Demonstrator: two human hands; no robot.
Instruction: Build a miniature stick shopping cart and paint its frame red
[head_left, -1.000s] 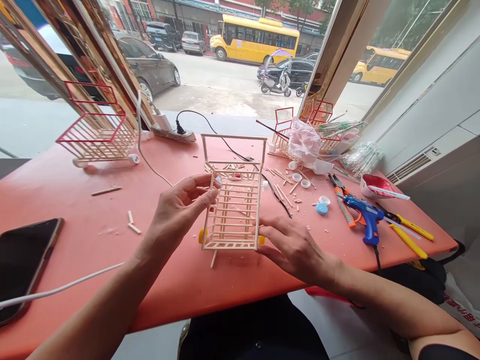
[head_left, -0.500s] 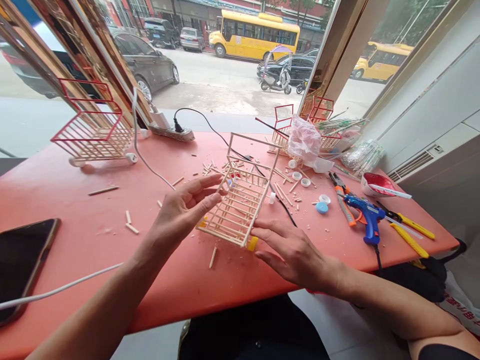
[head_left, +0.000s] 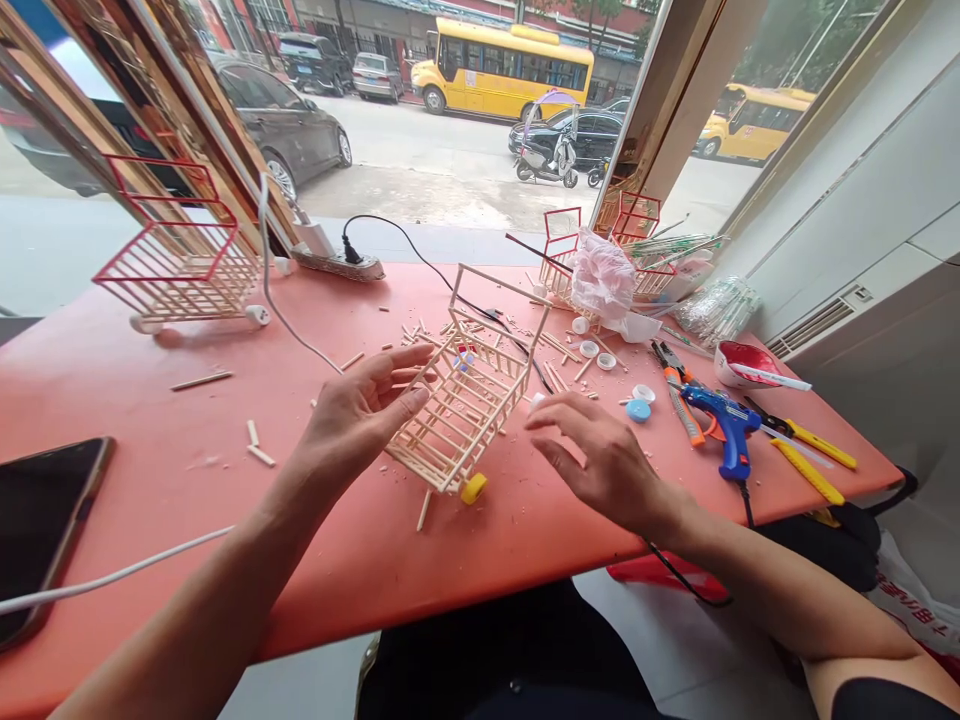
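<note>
A miniature shopping cart [head_left: 459,420] of bare wooden sticks, with a tall handle frame, stands slightly turned on the table in front of me. One yellow wheel [head_left: 473,488] shows at its near right corner. My left hand [head_left: 367,400] is beside the cart's left rim, thumb and fingers stretched and apart; whether the fingertips touch the sticks I cannot tell. To the right of the cart, my right hand [head_left: 600,455] hovers with nothing in it, fingers spread and loosely bent. Behind and under the cart lie loose cut sticks [head_left: 416,333].
A red-trimmed cart [head_left: 176,262] stands at the left, with others [head_left: 559,262] by a plastic bag [head_left: 604,280]. At the right lie a blue glue gun [head_left: 724,425], yellow-handled pliers [head_left: 806,470], a cutter [head_left: 684,405] and bottle caps [head_left: 638,410]. A phone [head_left: 45,530] and white cable [head_left: 120,580] are left.
My right hand has left the cart's near right corner and moved up and right. The cart has turned slightly and shifted left, baring its yellow wheel. My left hand stays beside it.
</note>
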